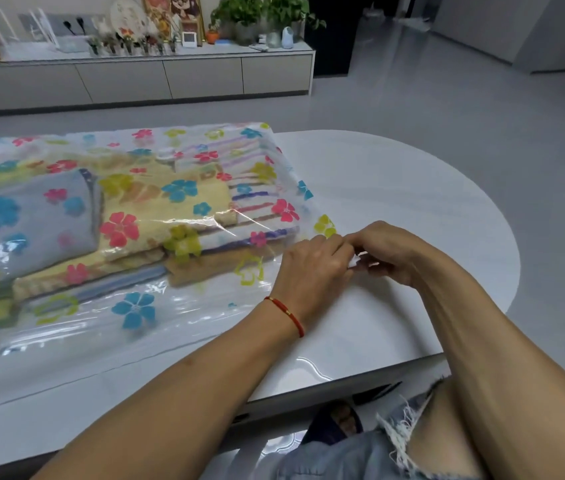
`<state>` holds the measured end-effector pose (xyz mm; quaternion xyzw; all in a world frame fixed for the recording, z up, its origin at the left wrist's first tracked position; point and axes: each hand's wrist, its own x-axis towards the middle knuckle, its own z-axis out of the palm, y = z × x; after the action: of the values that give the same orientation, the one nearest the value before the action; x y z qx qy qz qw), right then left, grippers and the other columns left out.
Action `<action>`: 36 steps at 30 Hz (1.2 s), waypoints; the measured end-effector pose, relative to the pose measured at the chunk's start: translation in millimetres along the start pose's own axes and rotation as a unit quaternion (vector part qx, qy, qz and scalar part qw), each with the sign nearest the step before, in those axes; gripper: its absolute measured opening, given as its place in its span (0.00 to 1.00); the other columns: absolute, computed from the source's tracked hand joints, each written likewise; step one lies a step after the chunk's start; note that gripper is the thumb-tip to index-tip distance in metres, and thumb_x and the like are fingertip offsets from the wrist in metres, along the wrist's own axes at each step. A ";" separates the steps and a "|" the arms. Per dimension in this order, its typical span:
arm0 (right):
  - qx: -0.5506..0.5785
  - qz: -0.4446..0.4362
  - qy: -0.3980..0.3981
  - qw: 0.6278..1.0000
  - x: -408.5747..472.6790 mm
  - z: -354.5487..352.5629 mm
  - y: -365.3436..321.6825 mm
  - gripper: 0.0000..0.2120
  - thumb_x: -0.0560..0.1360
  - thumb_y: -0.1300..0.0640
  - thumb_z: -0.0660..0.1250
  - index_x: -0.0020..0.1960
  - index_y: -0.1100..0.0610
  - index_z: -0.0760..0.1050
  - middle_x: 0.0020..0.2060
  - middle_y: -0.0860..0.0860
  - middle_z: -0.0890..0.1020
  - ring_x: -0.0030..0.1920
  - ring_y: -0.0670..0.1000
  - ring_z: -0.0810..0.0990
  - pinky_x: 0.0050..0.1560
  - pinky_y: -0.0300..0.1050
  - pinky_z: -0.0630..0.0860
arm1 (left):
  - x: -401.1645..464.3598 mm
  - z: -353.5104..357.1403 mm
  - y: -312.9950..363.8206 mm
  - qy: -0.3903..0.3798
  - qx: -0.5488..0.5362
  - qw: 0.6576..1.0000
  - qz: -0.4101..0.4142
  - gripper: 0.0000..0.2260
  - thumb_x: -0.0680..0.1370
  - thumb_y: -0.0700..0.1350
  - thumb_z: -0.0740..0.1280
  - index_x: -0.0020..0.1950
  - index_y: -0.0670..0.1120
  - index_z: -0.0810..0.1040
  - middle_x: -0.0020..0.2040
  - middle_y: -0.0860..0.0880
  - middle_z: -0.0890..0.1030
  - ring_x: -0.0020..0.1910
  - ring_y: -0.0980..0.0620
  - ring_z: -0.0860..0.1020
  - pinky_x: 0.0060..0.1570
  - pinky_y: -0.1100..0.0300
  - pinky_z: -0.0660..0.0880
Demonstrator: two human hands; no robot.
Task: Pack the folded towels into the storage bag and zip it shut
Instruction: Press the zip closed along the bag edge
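Observation:
A clear storage bag (pixel 142 317) printed with coloured flowers lies flat on the white table (pixel 412 188). Folded towels sit inside it: a grey one (pixel 28 230), a yellow one (pixel 170 202) and a striped one (pixel 249 188), with others beneath. My left hand (pixel 312 268), with a red string on its wrist, and my right hand (pixel 391 251) meet at the bag's right near edge. Both pinch a small white piece (pixel 357 261) at the bag's closure strip. The fingers hide most of that piece.
The table's rounded end (pixel 502 237) lies to the right, its near edge just above my knees. A long low cabinet (pixel 170 77) with plants, frames and small items stands across grey floor behind.

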<state>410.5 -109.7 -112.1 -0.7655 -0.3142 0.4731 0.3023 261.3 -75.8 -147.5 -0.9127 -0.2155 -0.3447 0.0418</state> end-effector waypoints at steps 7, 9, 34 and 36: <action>-0.084 -0.041 0.050 0.994 -3.4 6.1 -1.7 0.12 0.70 0.54 0.71 0.31 0.58 0.77 0.26 0.53 0.75 0.30 0.53 0.64 0.28 0.42 0.58 | -12.2 3.4 -1.2 0.044 -0.076 0.995 -0.053 0.08 0.66 0.35 0.74 0.32 0.40 0.76 0.29 0.44 0.75 0.27 0.44 0.74 0.23 0.55 0.69; -0.097 -0.056 0.060 0.992 -3.0 5.8 1.2 0.16 0.73 0.52 0.71 0.29 0.58 0.78 0.24 0.52 0.76 0.29 0.52 0.66 0.30 0.43 0.61 | -18.2 2.0 -3.2 0.038 -0.075 0.995 -0.052 0.09 0.65 0.35 0.75 0.31 0.40 0.75 0.29 0.44 0.74 0.27 0.44 0.74 0.23 0.55 0.67; -0.042 -0.103 -0.007 0.994 -20.4 -10.8 29.1 0.22 0.80 0.51 0.69 0.28 0.53 0.73 0.25 0.47 0.71 0.25 0.47 0.63 0.23 0.35 0.60 | -40.2 -28.7 -16.1 -0.055 -0.031 0.998 -0.017 0.06 0.69 0.35 0.69 0.34 0.41 0.74 0.32 0.42 0.75 0.32 0.42 0.73 0.29 0.51 0.68; -0.046 -0.105 0.012 0.993 -21.7 -8.8 30.4 0.22 0.79 0.50 0.69 0.28 0.54 0.72 0.25 0.47 0.72 0.25 0.48 0.64 0.24 0.36 0.62 | -50.1 -34.9 -19.3 -0.069 -0.015 0.997 -0.017 0.05 0.73 0.36 0.68 0.37 0.41 0.76 0.35 0.42 0.77 0.35 0.41 0.74 0.32 0.50 0.70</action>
<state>416.7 -146.6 -120.3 -0.7467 -0.4108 0.4148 0.3189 198.2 -84.5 -154.8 -0.9310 -0.2280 -0.2849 0.0075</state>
